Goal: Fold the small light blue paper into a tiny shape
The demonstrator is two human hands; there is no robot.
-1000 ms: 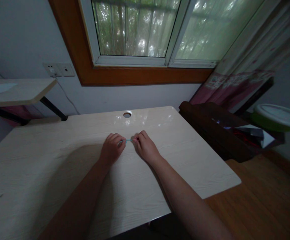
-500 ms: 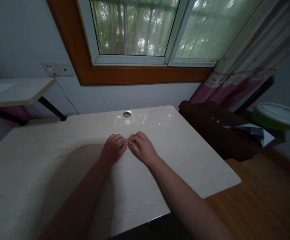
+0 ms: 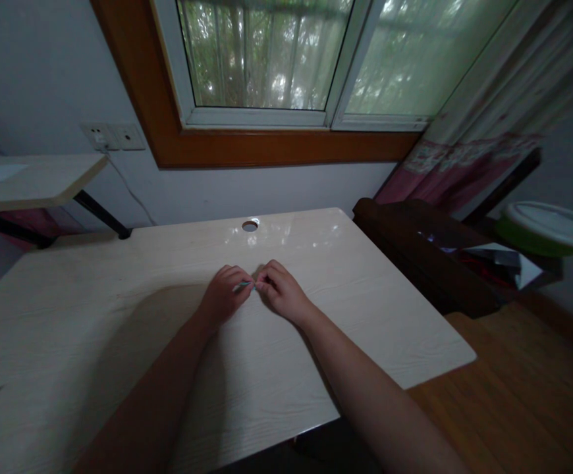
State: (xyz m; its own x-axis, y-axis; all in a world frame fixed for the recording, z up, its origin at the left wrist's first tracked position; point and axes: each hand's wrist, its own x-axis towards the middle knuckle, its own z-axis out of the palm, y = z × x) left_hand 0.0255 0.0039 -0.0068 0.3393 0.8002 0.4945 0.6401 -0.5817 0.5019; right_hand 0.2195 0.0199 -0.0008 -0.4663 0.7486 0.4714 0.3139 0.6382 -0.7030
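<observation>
My left hand [image 3: 224, 290] is closed in a pinch on a small, thin, teal-coloured piece [image 3: 242, 284], mostly covered by its fingers. Fingertip to fingertip with it, my right hand [image 3: 279, 289] is also curled into a pinch, its thumb and index finger meeting at the end of the teal piece. Whether the right fingers grip that piece or only touch it I cannot make out. Both hands are just above the pale wood-grain desk [image 3: 286, 368], near its middle.
Behind the hands, a round cable hole [image 3: 249, 226] pierces the desk. A raised shelf [image 3: 34, 178] on black legs stands at the left. To the right are a dark wooden cabinet [image 3: 405, 257] and a green tub with a white lid [image 3: 553, 220]. A window [image 3: 267, 59] is ahead.
My right thumb and index finger have shifted slightly at the tip of the teal piece. The left hand stays nearly in place.
</observation>
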